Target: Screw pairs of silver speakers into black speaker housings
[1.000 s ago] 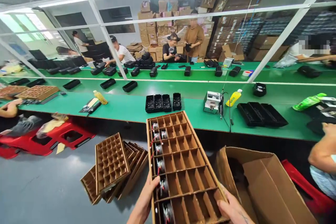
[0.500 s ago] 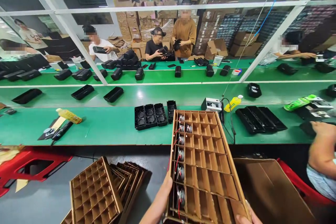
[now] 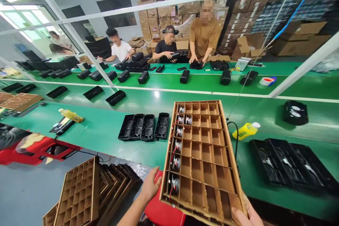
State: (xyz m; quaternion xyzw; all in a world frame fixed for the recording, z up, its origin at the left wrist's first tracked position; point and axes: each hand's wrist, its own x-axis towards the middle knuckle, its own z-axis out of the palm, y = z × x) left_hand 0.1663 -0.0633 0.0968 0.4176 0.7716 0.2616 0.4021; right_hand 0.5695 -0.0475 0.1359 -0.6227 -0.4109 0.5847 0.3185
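Observation:
I carry a brown cardboard divider tray (image 3: pixel 209 155) with many square cells, held out over the near edge of the green bench (image 3: pixel 106 130). Its left column holds several small round parts with red and black wires (image 3: pixel 176 162); the other cells are bare. My left hand (image 3: pixel 149 187) grips the tray's left near corner. My right hand (image 3: pixel 245 215) grips the right near corner, mostly hidden under it.
Black speaker shells (image 3: pixel 144 127) lie on the bench left of the tray, more black trays (image 3: pixel 288 164) to the right, a yellow bottle (image 3: pixel 246 130) between. Stacked empty cardboard dividers (image 3: pixel 87 194) lean on the floor at left. A red stool (image 3: pixel 161 212) is below me. Several people work across the conveyor.
I have stepped closer to the bench and brought the tray forward over its edge. The open carton at right has left the view; the red stool appeared below.

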